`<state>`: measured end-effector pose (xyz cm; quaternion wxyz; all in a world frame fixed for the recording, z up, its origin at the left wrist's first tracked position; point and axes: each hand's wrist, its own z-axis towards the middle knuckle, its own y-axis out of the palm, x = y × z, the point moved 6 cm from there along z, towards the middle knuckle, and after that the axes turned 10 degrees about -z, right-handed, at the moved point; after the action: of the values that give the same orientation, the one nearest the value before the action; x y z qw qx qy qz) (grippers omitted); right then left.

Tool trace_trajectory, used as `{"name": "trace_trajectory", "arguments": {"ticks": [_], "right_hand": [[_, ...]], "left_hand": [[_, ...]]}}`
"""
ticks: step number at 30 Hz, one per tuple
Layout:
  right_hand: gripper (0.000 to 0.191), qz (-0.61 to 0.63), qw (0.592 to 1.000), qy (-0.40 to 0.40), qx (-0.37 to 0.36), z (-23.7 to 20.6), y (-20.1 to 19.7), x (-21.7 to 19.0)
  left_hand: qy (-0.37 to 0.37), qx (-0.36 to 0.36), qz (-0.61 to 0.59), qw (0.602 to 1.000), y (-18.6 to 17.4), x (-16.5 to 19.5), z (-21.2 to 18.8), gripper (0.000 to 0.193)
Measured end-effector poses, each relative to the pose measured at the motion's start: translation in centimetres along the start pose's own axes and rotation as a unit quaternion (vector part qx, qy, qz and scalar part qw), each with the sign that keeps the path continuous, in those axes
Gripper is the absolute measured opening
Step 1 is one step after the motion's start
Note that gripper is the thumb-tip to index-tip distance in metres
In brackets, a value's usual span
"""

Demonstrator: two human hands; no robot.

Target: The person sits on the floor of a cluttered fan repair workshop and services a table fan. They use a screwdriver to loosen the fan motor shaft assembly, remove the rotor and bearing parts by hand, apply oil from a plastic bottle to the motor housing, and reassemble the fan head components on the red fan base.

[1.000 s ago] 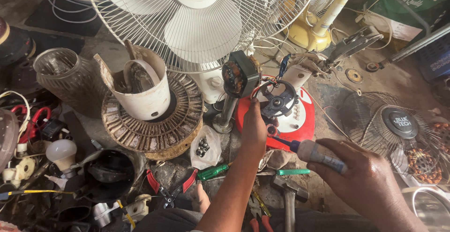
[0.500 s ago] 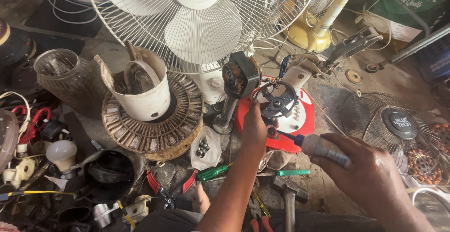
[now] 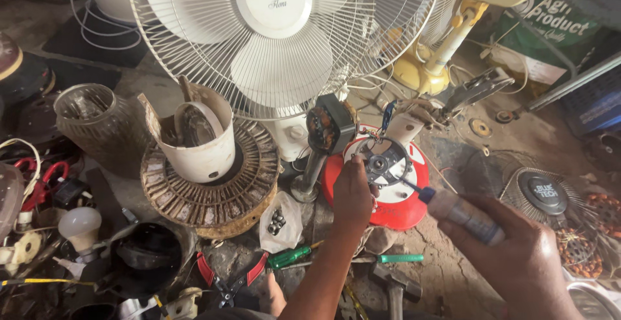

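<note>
Motor end bracket (image 3: 386, 162) — dark spoked metal ring with a centre hub, resting on a red and white round base (image 3: 388, 207) on the cluttered floor. Left hand (image 3: 352, 194) lies clenched against the near-left edge of the bracket, fingers curled over its rim, steadying it. Right hand (image 3: 527, 262), to the right of the bracket, is closed around a small squeeze bottle (image 3: 462, 211); the bottle's thin blue-collared nozzle points at the hub, its tip on or just above the spokes — which of the two cannot be told.

Handling note: as a judgement, the nozzle wants to sit square on the hub bearing, with a light squeeze so the liquid stays in the centre and off the red base, while the left hand keeps the bracket from turning.

Just left of the bracket: an upright motor core with copper windings (image 3: 330, 126) on a metal stem, wires running from it toward the bracket. Behind the bracket: a white table fan (image 3: 275, 35) with wire guard. Farther left: a broken white plastic pot (image 3: 194, 142) seated on a large rusty stator ring (image 3: 207, 187). Near side of the bracket: a clear bag of small dark parts (image 3: 279, 220), two green-handled screwdrivers (image 3: 291, 256), red-handled pliers (image 3: 229, 276). Right of the bracket: a small black fan guard (image 3: 543, 194). Far left: a white light bulb (image 3: 79, 224).
</note>
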<state>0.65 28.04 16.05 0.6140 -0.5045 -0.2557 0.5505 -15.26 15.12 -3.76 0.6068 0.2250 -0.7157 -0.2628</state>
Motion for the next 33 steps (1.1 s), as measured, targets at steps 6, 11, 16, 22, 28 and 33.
{"name": "trace_trajectory", "arguments": {"ticks": [6,11,16,22,28,33], "right_hand": [[0.053,-0.031,0.999,0.033,-0.013,2.0,0.0,-0.4],[0.051,-0.052,0.997,-0.016,-0.063,4.4,0.5,-2.7],[0.054,-0.079,0.99,-0.03,-0.117,6.2,1.1,-4.4],[0.054,-0.109,0.983,-0.024,-0.146,6.5,1.4,-4.9],[0.055,-0.124,0.983,-0.024,-0.131,6.2,0.8,-4.4],[0.057,-0.129,0.984,-0.057,-0.109,5.9,0.6,-4.5]], "left_hand": [[0.069,-0.026,0.043,0.996,0.7,1.5,-0.8,0.038],[0.035,-0.028,0.025,0.999,1.2,2.5,-1.5,0.037],[0.017,-0.024,0.021,0.999,1.1,3.0,-1.3,0.036],[0.004,-0.022,0.016,1.0,0.9,2.8,-1.2,0.036],[-0.002,-0.025,0.038,0.999,0.9,3.0,-1.3,0.037],[0.012,-0.036,0.015,0.999,0.9,3.2,-1.4,0.038]]}}
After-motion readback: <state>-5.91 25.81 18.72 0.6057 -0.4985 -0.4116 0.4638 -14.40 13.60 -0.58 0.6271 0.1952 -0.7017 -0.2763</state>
